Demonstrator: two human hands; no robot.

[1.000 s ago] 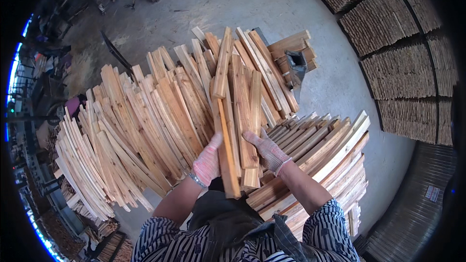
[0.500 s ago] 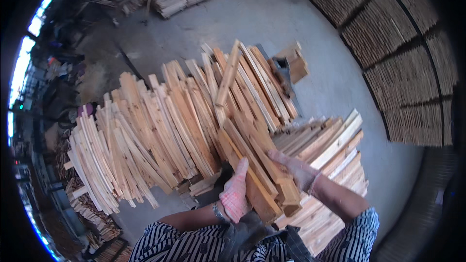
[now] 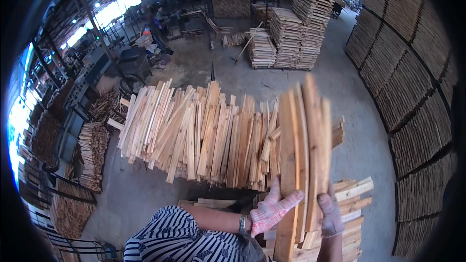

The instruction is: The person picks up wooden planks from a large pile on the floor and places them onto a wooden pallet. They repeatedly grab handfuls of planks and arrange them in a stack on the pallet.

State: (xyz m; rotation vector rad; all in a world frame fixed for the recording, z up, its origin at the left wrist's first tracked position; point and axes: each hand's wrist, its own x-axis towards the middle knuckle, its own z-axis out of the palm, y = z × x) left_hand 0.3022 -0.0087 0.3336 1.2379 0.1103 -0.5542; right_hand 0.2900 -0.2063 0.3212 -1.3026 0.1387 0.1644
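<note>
Between my two gloved hands is an upright bundle of several long wooden boards, their far ends blurred. My left hand, in a pinkish-white knit glove, presses on the bundle's left side with its thumb lying across the front. On the opposite side, my right hand grips the boards' edge in a whitish glove. Its fingertips are partly hidden. Behind the bundle lies a wide row of loose wooden strips. Under and beside my right forearm is a second stack of strips, its ends pointing right.
Tall bundled wood stacks line the right side. Stacked lumber piles stand on the concrete floor at the back. To the left are heaps of short wood pieces and dark machinery. A person is far off at the left.
I have lifted the boards from a slant over the wood row to nearly upright, shifting them right. My hands have moved right with them. The view has tilted up, showing more of the hall.
</note>
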